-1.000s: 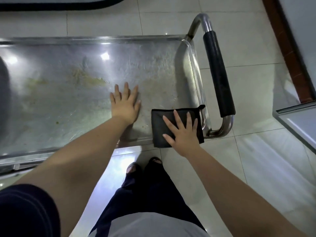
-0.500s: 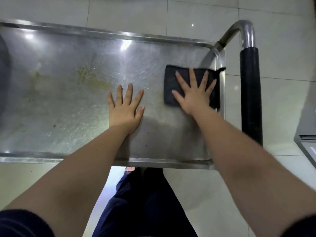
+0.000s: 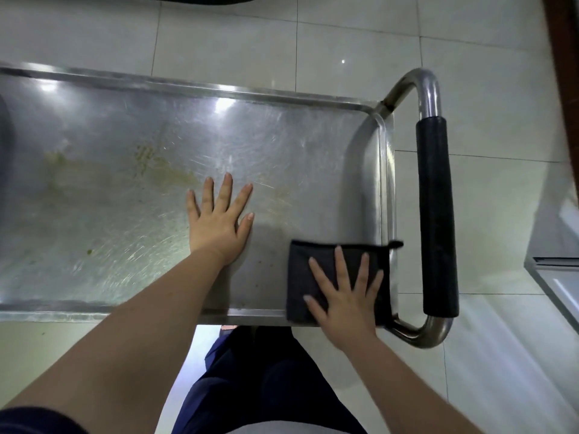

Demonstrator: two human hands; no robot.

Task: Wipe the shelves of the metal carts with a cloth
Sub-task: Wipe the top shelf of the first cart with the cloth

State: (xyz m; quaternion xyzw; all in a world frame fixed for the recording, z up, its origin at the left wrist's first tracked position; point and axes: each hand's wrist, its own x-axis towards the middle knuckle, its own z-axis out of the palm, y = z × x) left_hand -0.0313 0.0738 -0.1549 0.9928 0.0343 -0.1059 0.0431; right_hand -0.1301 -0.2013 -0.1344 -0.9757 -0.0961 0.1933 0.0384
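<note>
Dark cloth (image 3: 305, 277) lies pinned under the straight, spread fingers of your right hand (image 3: 347, 300) in the near right corner of the shelf (image 3: 282, 136); yellowish stains (image 3: 150, 161) lie leftward, past your flat, splayed left hand (image 3: 219, 220).

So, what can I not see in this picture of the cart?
Head view, the only one:
The lower shelves: hidden under the top shelf.
Left end of that shelf: cut off by the picture's edge.
Metal under the cloth, right hand and left hand: covered by them.
The metal object at the right: mostly out of frame.
</note>
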